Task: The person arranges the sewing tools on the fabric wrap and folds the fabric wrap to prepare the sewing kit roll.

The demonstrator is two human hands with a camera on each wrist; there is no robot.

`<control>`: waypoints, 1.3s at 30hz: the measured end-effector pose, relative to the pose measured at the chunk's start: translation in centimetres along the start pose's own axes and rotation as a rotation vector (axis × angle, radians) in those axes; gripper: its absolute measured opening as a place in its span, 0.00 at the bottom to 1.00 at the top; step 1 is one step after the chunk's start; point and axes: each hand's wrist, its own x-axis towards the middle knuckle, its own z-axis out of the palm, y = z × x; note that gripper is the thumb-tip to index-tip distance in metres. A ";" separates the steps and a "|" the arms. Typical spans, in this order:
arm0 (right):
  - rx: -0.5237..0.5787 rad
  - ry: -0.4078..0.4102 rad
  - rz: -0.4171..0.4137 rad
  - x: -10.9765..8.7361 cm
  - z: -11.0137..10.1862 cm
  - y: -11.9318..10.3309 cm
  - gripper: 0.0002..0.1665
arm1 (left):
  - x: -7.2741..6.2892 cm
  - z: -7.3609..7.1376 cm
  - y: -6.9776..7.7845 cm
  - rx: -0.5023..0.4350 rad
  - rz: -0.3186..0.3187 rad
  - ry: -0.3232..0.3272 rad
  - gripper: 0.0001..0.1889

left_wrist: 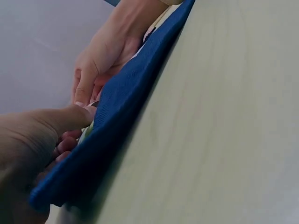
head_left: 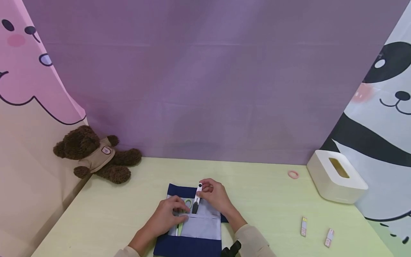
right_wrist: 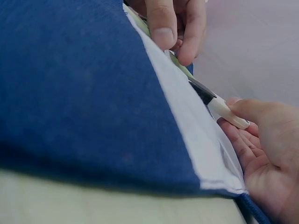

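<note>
A navy cloth pouch (head_left: 199,246) with a pale grey pocketed lining (head_left: 203,227) lies spread on the table. My right hand (head_left: 216,196) pinches a white utility knife (head_left: 198,192) between thumb and fingers. Its black end points down at the pocket's top edge, as the right wrist view also shows. On the left side of the pouch, my left hand (head_left: 168,215) pinches the pocket edge with thumb and fingers. Beside these fingers the green handle loop of a pair of scissors (head_left: 188,203) sticks up from the pocket. A slim green item (head_left: 180,229) shows lower down, partly covered by the left hand.
A brown teddy bear (head_left: 96,153) leans at the back left corner. On the right stand a white tissue box (head_left: 337,178), a pink ring (head_left: 293,174) and two small pale sticks, one yellow-ended stick (head_left: 303,226) and one pinkish stick (head_left: 329,238). A purple curtain (head_left: 205,89) hangs behind the table.
</note>
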 end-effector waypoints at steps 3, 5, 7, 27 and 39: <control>-0.007 -0.007 -0.001 0.0 -0.1 -0.1 0.25 | 0.0 0.3 -0.1 0.009 0.000 0.029 0.06; -0.012 -0.012 -0.001 0.1 -0.1 -0.1 0.24 | 0.1 0.5 -0.1 0.017 -0.003 0.042 0.05; -0.016 -0.017 -0.004 0.1 -0.2 0.0 0.24 | 0.1 0.6 0.0 0.019 -0.010 0.051 0.04; -0.052 -0.147 -0.062 -0.4 -0.8 -0.1 0.25 | -0.1 1.2 0.2 0.069 0.000 0.101 0.04; -0.043 -0.244 -0.107 -0.5 -1.1 -0.1 0.22 | -0.2 1.0 0.4 0.056 -0.026 0.084 0.03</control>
